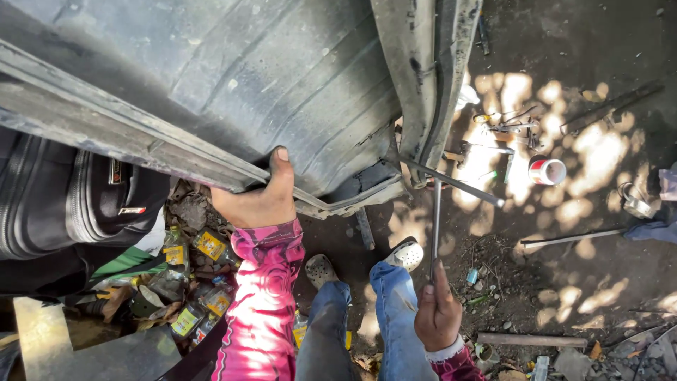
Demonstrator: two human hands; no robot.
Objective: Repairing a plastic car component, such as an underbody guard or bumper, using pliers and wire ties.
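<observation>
Left hand (259, 201) at frame centre-left — fingers curled over edge of metal frame rail (141, 144) under tyre (268, 77). Right hand (437, 314) at lower right — fingers wrapped round cross wrench (436, 226), shaft upright.

Daylight is strong but broken: dappled sun patches fall on the dirt ground (564, 212) from about one to four o'clock, nearly blown out to white near the red-and-white can (548, 171), while the large tyre (268, 77) from ten to twelve o'clock sits in even shade. The pink sleeve (262, 296) at six o'clock catches bright sun. Focus is fairly sharp at the centre, with wide-angle bending and softness at the corners.
</observation>
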